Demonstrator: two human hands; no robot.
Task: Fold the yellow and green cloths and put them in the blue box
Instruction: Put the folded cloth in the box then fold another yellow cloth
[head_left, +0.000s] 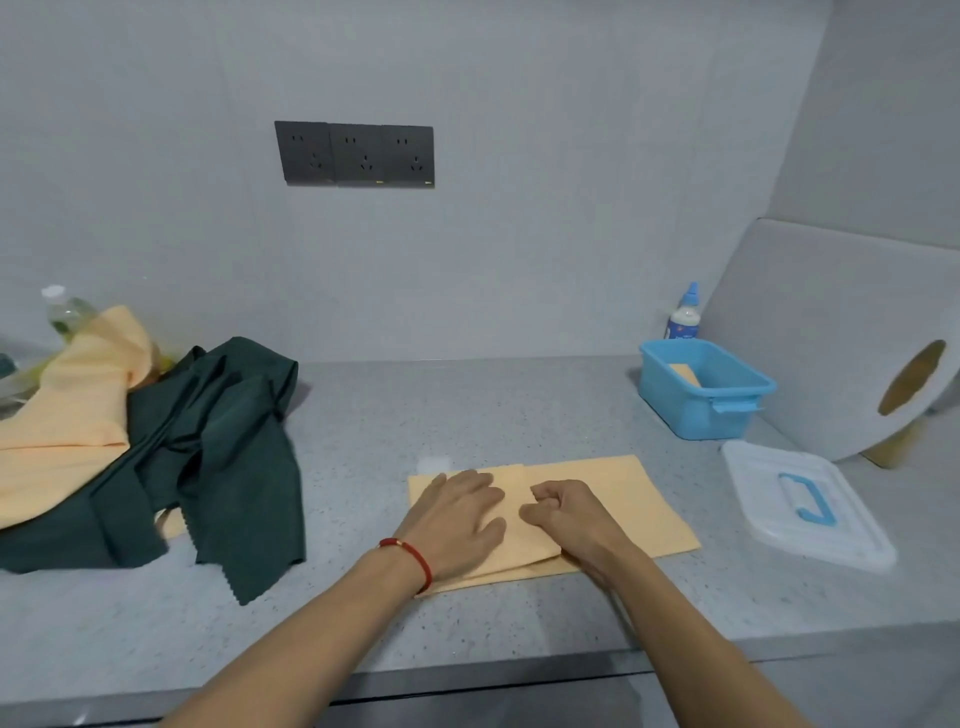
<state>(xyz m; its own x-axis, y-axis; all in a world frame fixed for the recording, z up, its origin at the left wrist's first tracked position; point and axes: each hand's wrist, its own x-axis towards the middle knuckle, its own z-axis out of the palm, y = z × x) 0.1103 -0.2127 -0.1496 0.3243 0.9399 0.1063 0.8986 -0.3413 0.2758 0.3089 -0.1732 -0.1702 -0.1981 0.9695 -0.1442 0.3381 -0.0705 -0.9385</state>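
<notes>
My left hand lies flat, fingers straight, pressing the folded left half of the yellow cloth onto the bench. My right hand, touching the same cloth just beside it, has its fingers curled in a grip pinching the fold's edge. The blue box stands well apart at far right, a folded yellow piece inside. Unfolded green cloths and yellow ones are heaped at left.
</notes>
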